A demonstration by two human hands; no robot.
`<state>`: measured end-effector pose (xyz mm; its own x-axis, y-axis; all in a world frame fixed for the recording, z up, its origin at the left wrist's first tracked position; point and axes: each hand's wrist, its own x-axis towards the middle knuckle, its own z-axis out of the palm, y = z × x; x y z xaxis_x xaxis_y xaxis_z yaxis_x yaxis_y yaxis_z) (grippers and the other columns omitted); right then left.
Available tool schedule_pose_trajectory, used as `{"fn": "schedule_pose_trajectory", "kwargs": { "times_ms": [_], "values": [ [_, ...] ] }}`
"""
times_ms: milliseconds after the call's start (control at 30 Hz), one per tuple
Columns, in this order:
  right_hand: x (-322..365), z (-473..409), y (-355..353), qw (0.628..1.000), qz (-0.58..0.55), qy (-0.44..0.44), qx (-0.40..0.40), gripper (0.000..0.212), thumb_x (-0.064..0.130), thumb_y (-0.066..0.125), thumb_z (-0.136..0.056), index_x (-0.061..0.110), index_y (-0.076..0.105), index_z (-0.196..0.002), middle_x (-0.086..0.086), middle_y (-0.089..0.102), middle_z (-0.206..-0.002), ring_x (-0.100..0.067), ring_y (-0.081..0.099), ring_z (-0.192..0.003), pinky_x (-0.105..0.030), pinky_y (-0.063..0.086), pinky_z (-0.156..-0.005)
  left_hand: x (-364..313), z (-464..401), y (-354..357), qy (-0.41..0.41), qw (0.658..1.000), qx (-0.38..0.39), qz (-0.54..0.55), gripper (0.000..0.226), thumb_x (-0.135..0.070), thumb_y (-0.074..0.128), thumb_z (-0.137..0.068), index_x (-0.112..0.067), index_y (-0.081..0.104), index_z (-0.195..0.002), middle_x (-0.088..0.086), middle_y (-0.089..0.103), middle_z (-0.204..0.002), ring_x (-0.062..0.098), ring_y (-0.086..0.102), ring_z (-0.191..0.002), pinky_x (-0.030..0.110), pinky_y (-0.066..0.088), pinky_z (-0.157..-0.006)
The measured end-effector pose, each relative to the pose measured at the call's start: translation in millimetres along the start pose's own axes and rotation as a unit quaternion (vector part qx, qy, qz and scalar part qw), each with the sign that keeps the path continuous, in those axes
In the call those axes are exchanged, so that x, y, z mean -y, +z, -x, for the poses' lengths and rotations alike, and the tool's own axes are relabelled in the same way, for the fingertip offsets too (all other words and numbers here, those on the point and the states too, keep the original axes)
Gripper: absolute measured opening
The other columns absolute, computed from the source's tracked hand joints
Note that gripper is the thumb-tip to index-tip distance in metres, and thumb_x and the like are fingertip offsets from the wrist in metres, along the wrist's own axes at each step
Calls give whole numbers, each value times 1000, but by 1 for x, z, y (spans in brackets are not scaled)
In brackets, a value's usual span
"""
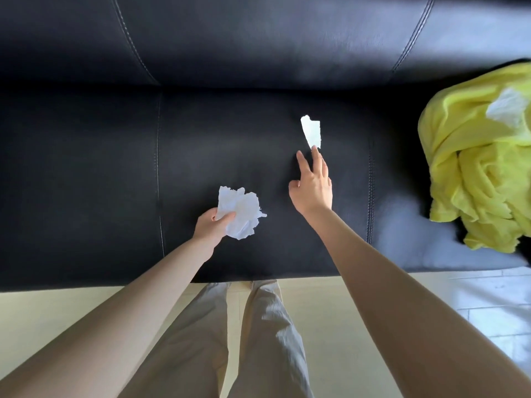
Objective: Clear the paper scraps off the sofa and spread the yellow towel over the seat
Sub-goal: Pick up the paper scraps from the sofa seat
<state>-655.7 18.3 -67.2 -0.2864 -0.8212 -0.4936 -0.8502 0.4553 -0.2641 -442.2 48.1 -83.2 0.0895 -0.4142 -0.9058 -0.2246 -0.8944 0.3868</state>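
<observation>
My left hand [212, 225] grips a crumpled bunch of white paper scraps [240, 214] just above the middle seat of the black leather sofa [86, 173]. My right hand [311, 182] reaches forward with straight fingers, its fingertips touching the near end of a narrow white paper scrap [311, 133] lying on the middle seat. The yellow towel [474, 173] lies bunched on the right seat. Another white paper scrap [507, 110] sits on top of the towel.
The sofa backrest [258, 38] runs across the top. Stitched seams split the seat into cushions. My legs in beige trousers [258, 340] stand close to the sofa's front edge on a pale tiled floor [488, 311].
</observation>
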Motion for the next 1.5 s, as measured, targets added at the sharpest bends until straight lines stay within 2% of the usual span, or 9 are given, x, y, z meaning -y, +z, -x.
{"fn": "schedule_pose_trajectory", "kwargs": {
  "times_ms": [167, 300, 533, 700, 833, 1000, 1133, 1333, 1500],
  "values": [
    [15, -10, 3, 998, -39, 55, 12, 60, 15, 45, -90, 12, 28, -148, 2, 19, -157, -18, 15, -145, -36, 26, -112, -1, -3, -2, -5, 1000, 11, 0, 17, -18, 61, -87, -15, 60, -104, 4, 65, -108, 22, 61, -102, 33, 50, -91],
    [18, 2, 8, 998, -41, 39, -12, 53, 11, 45, -88, 9, 38, -141, 2, 34, -148, -20, 31, -135, -32, 28, -107, -3, -2, 1, -16, 1000, 1, 6, 21, -15, 60, -85, -11, 62, -106, 6, 65, -107, 25, 62, -105, 39, 49, -97],
    [14, 50, 14, 988, -63, -61, -127, 59, 0, 48, -79, 5, 45, -138, -3, 45, -142, -23, 46, -124, -33, 38, -100, -11, 11, 23, -10, 999, 9, 48, 31, -23, 51, -92, -15, 53, -122, 4, 60, -119, 20, 58, -109, 37, 45, -102],
    [10, 90, 26, 984, -25, -146, -95, 56, -1, 54, -76, 3, 51, -133, -8, 53, -134, -25, 53, -120, -34, 41, -100, -28, 20, 52, -20, 961, 92, 262, 37, -48, 44, -96, -26, 59, -121, -2, 67, -118, 14, 62, -111, 30, 48, -94],
    [7, 111, 36, 983, -15, -175, -58, 55, 0, 55, -71, 3, 58, -126, -9, 58, -130, -26, 56, -117, -36, 42, -101, -42, 20, 67, 2, 969, 103, 227, 33, -51, 55, -90, -27, 63, -109, -4, 71, -111, 10, 66, -101, 23, 50, -80],
    [0, 118, 37, 990, -36, -133, -29, 46, 2, 54, -73, 10, 65, -117, -6, 55, -134, -24, 51, -124, -35, 38, -104, -39, 17, 77, 57, 996, 4, 67, 24, -12, 65, -83, -14, 62, -107, 1, 68, -98, 16, 62, -87, 31, 53, -86],
    [-16, 115, 34, 997, -39, -69, -17, 38, 6, 53, -80, 11, 65, -115, -6, 48, -140, -22, 43, -131, -34, 34, -105, -33, 18, 78, 89, 994, -15, 56, 18, -11, 58, -88, -13, 64, -104, -1, 66, -100, 15, 64, -92, 28, 55, -82],
    [-48, 109, 24, 997, -49, 65, 11, 42, 13, 47, -89, 16, 54, -131, -1, 29, -154, -17, 25, -142, -33, 25, -110, -34, 33, 84, 77, 995, -18, 66, 21, -13, 47, -92, -16, 63, -105, -3, 65, -95, 10, 63, -85, 20, 53, -68],
    [-68, 107, 3, 990, -74, 121, 9, 46, 14, 46, -90, 17, 49, -137, 0, 27, -155, -18, 24, -143, -34, 24, -112, -48, 45, 95, 78, 996, 13, 52, 22, -12, 45, -92, -16, 62, -107, -3, 64, -97, 10, 62, -86, 22, 53, -72]
  ]
}}
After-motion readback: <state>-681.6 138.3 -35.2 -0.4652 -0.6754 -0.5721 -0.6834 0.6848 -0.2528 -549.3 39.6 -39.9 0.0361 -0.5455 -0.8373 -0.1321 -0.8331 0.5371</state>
